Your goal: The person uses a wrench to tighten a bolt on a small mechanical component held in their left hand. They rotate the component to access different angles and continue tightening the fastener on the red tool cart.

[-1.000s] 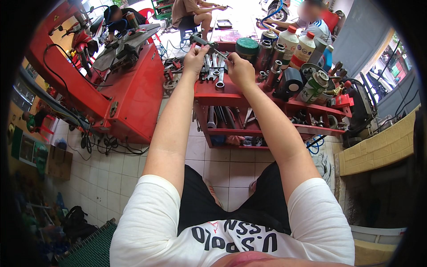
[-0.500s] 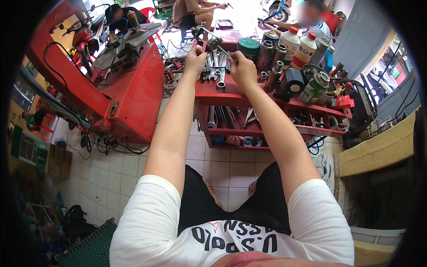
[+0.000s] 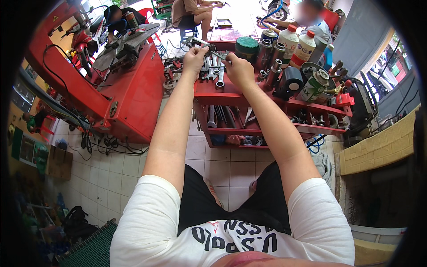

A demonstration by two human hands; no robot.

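Both my arms reach forward over the top tray of a red tool cart (image 3: 209,95). My left hand (image 3: 195,55) and my right hand (image 3: 239,70) are close together. Each grips one end of a slim metal hand tool (image 3: 212,50), held just above the tray. Several steel wrenches (image 3: 219,76) lie loose on the tray under my hands. The exact kind of tool in my hands is too small to tell.
Oil bottles (image 3: 297,44), cans (image 3: 313,85) and a green-lidded tub (image 3: 247,46) crowd the cart's right side. More tools fill its lower shelf (image 3: 249,129). A large red machine (image 3: 133,93) stands to the left with cables on the tiled floor (image 3: 222,164). People sit beyond the cart.
My hands went from resting on the wrenches to lifting a metal tool off the tray. They have drawn closer together around it.
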